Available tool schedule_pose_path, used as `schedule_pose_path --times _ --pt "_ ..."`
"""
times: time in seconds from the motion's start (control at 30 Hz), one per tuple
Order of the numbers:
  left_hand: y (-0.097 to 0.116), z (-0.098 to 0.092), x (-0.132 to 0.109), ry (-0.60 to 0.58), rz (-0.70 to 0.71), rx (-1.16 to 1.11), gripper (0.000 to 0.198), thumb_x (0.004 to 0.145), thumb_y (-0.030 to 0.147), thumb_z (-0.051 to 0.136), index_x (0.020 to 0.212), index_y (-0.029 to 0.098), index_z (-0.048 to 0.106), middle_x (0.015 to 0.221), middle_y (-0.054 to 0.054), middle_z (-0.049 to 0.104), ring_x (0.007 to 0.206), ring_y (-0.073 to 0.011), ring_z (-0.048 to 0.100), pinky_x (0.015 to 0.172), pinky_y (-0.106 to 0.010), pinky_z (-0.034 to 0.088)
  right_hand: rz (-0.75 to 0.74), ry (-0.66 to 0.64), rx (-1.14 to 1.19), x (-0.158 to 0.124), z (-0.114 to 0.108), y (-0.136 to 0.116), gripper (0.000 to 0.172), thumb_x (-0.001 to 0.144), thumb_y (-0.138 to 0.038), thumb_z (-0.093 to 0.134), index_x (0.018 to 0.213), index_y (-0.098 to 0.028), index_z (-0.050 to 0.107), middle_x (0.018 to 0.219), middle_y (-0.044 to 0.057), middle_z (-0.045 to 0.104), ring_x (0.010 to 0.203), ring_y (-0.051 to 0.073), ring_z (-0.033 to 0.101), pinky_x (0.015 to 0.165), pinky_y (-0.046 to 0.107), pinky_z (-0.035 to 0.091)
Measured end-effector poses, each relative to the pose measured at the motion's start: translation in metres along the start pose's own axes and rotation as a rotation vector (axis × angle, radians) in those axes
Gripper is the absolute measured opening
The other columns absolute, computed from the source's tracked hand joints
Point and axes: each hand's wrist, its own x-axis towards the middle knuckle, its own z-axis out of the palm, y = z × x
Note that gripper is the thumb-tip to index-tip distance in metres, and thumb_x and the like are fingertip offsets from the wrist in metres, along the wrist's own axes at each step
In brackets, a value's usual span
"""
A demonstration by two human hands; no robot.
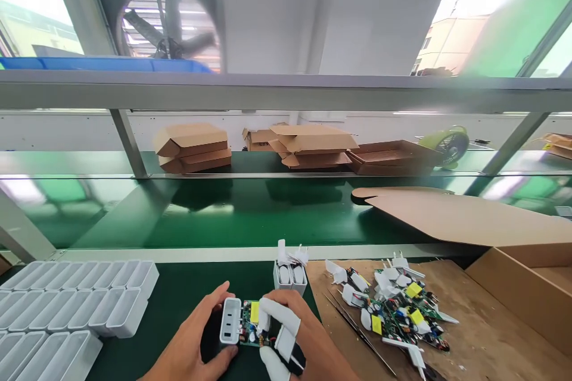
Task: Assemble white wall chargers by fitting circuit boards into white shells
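My left hand (pixel 196 333) is closed around a small white plastic housing (pixel 230 321) with slots in its end face. My right hand (pixel 304 333), white covers on some of its fingers, grips a green circuit board (pixel 248 322) with a yellow transformer on it. One end of the board meets the housing; whether it is inside cannot be seen. A white plastic piece (pixel 285 343) also shows among the right fingers, partly covered by them. Just beyond my hands stands a white holder (pixel 290 278) with white plug parts in it.
On the left are rows of white housings (pixel 74 294). A heap of circuit boards with white plugs (pixel 402 303) lies on a brown cardboard sheet (pixel 482 351), near long tweezers (pixel 360 330). An open carton (pixel 527 286) stands far right. Flattened boxes (pixel 313 140) sit behind the green belt (pixel 277 214).
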Motion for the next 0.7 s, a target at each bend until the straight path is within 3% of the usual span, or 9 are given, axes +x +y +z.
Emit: schedule_pose_path --times 0.1,0.2,0.7 --pt "0.003 0.007 0.001 0.086 0.092 0.014 0.076 0.095 0.022 0.066 0.161 0.033 0.03 0.148 -0.01 0.065 0.135 -0.0299 0.064 0.115 -0.045 0.053 -0.113 0.066 -0.086 -0.005 0.011 0.003 0.08 0.083 -0.005 0.057 0.155 -0.026 0.029 0.134 0.015 0.063 0.12 0.03 0.065 0.102 0.043 0.058" --pt "0.003 0.012 0.0 0.126 0.098 0.038 0.072 0.098 0.026 0.064 0.161 0.032 0.032 0.147 -0.011 0.065 0.136 -0.0312 0.063 0.115 -0.049 0.054 -0.101 -0.017 -0.133 -0.009 0.017 0.006 0.079 0.082 -0.008 0.059 0.155 -0.024 0.033 0.134 0.016 0.066 0.119 0.031 0.067 0.1 0.042 0.06" --pt "0.002 0.011 0.0 0.103 0.159 0.122 0.068 0.097 0.015 0.06 0.157 0.035 0.037 0.154 -0.009 0.058 0.144 -0.0306 0.054 0.118 -0.048 0.05 -0.07 -0.06 -0.098 -0.013 0.02 0.013 0.078 0.08 -0.007 0.056 0.154 -0.021 0.036 0.137 0.017 0.065 0.123 0.03 0.064 0.102 0.04 0.059"
